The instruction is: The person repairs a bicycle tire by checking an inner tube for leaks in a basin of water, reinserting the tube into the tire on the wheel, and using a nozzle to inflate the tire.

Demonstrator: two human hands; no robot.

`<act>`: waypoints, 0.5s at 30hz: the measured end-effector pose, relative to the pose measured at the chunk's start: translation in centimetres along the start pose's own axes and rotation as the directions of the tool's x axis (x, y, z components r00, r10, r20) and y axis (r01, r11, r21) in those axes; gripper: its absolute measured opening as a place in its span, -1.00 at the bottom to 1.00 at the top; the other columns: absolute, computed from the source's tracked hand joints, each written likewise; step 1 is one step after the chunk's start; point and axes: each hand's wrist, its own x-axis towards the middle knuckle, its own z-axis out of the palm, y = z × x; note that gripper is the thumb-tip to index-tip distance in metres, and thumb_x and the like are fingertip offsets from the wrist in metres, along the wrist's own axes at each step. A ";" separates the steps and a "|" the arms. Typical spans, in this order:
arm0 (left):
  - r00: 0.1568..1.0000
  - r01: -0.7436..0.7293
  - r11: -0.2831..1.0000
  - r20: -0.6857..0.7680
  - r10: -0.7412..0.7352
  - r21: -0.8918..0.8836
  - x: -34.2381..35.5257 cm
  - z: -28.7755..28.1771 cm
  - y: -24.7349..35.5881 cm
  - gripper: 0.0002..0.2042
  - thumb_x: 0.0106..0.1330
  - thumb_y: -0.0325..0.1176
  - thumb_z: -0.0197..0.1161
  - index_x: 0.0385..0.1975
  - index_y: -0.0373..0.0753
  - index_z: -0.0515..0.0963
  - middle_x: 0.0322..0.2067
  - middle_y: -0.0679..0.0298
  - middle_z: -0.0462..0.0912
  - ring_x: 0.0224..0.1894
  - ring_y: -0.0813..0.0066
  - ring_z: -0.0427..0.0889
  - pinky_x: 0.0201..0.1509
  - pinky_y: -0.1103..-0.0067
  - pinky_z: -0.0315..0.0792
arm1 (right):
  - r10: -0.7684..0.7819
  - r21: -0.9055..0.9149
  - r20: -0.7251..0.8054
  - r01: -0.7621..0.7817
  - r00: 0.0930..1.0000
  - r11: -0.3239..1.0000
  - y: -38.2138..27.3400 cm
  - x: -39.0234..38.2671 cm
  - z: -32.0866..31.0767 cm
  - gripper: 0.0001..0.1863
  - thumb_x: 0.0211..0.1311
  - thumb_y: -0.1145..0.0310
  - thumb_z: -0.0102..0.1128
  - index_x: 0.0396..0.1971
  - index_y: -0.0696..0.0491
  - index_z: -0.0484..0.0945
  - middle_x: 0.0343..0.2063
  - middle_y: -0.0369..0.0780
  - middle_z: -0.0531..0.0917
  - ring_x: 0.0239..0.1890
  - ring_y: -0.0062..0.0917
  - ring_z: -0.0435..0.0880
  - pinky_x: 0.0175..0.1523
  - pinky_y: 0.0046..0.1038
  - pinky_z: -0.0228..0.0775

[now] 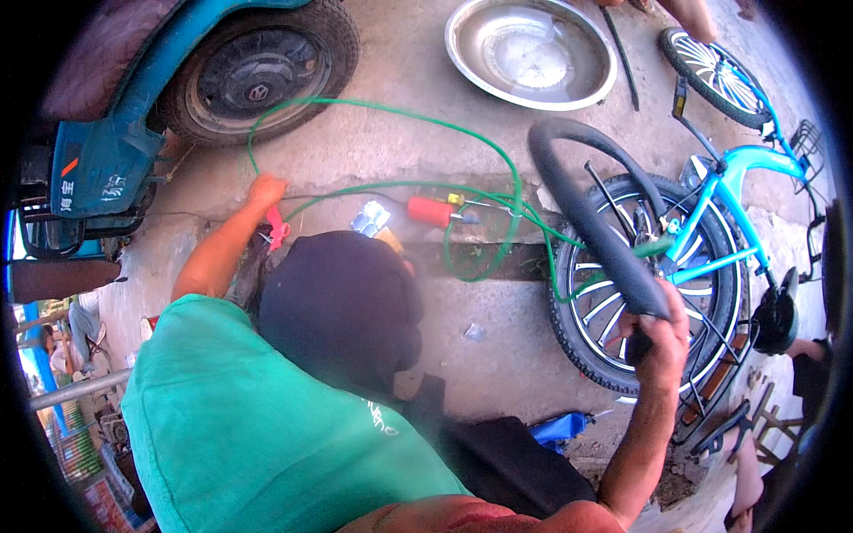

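Right hand (656, 342) grasps black inner tube (602, 235), bicycle wheel (597, 306) just beside it. Left hand (265, 192) is at green hose (391, 108); its grip cannot be determined.

Above your right hand (659, 342), the tube (593, 224) looked smooth, matt rubber. Farther beyond, the basin (533, 55) was shiny metal.

Outdoor bicycle-repair spot indicated | bicycle (731, 185) and black tube (597, 220) seen, 2–3 o'clock | basin (586, 75) set on concrete (502, 364), 1 o'clock
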 end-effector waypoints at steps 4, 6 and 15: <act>0.872 -0.467 0.617 -0.212 0.442 -0.634 -7.7 -9.5 21.9 -0.70 0.35 -0.19 0.29 -0.14 -0.33 0.63 -0.24 0.05 0.71 -0.14 0.23 0.69 0.00 0.40 0.53 | -0.225 0.174 -0.098 0.239 0.969 0.955 -1.1 -1.2 -2.4 -0.35 0.09 0.27 0.21 0.18 0.27 0.35 -0.46 -0.20 0.52 -0.53 -0.56 0.47 -0.44 -0.53 0.34; 0.681 -0.702 0.426 -0.363 0.635 -0.571 -13.0 -13.1 29.6 -0.77 0.34 -0.33 0.31 -0.13 -0.33 0.61 -0.21 0.17 0.66 -0.11 0.41 0.63 0.07 0.48 0.50 | -0.269 0.157 -0.064 0.276 0.961 0.948 -2.0 -1.3 -2.2 -0.37 0.13 0.26 0.20 0.17 0.27 0.34 -0.47 -0.20 0.52 -0.54 -0.57 0.47 -0.44 -0.54 0.32; -0.047 -0.980 -0.064 -0.096 0.994 -0.187 -20.4 -1.6 46.2 -0.36 0.13 -0.23 0.39 0.24 -0.22 0.37 0.18 0.09 0.44 0.26 0.12 0.40 0.25 0.18 0.30 | -0.268 0.018 -0.020 0.268 0.963 0.963 -2.5 -2.9 -3.0 -0.26 0.10 0.23 0.26 0.24 0.29 0.30 -0.42 -0.19 0.53 -0.52 -0.57 0.47 -0.40 -0.55 0.32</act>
